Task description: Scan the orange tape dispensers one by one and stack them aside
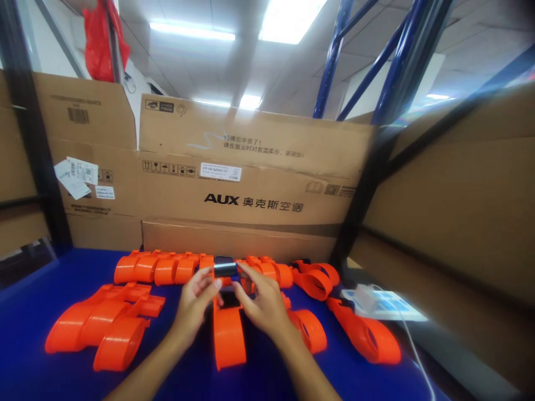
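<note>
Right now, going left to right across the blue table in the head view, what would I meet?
Cluster of orange plastic holders → left hand → small dark module → right hand → orange plastic loop → white charger block.

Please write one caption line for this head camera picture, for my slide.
Both hands, left hand and right hand, hold a small dark module over an orange plastic part.

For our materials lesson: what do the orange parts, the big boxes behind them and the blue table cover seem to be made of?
Orange parts: probably moulded plastic, smooth and glossy, with light glinting on the curves. Boxes: brown cardboard, matte, with printed lettering and stuck-on labels. Blue table cover: matte, no glare, perhaps cloth or felt; the picture cannot settle which.
</note>
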A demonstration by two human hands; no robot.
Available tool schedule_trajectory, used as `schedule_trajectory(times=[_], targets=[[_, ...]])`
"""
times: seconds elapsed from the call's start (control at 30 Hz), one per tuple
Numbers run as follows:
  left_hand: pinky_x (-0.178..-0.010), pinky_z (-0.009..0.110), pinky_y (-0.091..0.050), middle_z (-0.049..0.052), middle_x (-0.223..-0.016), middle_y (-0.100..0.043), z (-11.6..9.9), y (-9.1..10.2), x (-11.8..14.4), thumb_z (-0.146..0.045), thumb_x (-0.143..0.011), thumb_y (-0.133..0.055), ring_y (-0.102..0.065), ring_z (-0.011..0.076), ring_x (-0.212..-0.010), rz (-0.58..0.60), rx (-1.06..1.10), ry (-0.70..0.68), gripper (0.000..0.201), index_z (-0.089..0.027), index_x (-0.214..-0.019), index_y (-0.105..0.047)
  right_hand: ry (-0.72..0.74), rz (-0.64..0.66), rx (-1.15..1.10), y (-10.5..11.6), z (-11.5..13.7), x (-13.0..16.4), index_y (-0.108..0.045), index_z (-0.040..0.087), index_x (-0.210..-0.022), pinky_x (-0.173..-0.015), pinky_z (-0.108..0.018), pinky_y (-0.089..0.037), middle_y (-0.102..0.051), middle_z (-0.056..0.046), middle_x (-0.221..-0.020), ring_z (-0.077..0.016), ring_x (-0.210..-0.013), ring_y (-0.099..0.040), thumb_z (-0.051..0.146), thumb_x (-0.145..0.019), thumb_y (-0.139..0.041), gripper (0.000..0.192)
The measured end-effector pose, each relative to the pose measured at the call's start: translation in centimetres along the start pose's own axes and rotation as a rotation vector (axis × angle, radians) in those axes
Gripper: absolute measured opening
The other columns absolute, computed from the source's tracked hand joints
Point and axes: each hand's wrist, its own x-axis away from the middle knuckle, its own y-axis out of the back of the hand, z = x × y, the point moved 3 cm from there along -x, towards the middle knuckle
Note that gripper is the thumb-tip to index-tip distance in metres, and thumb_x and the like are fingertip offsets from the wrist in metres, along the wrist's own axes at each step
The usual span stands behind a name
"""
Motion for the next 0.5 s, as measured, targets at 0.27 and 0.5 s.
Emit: schedule_trajectory(times=[0.27, 0.5], targets=[[-0.044, 0.02, -0.039, -0.003, -0.057, -0.056, 0.2, -0.2, 0.0, -0.049, -0.08, -0.07, -0.049, 0.0089, -0.045, 0.003, -0.085, 0.05, 0.039, -0.015, -0.1, -0.069, 0.15, 0.018, 0.028, -1.0, 1.0, 0.4, -0.059, 0.02, -0.128, -0.07, -0.034, -0.056, -0.073, -0.009, -0.093, -0.0202, -0.075, -0.067, 0.024, -0.09, -0.06, 0.038], [-0.04, 0.018, -0.032, -0.006, -0.046, -0.049, -0.2, -0.4, 0.2, -0.048, -0.075, -0.076, -0.038, 0.0058, -0.037, 0.023, -0.077, 0.063, 0.037, -0.016, -0.091, -0.069, 0.106, 0.093, 0.013, -1.3, 0.6, 0.4, -0.061, 0.018, -0.118, -0.059, -0.028, -0.049, -0.064, -0.004, -0.075, -0.0169, -0.064, -0.059, 0.021, -0.089, -0.057, 0.029]])
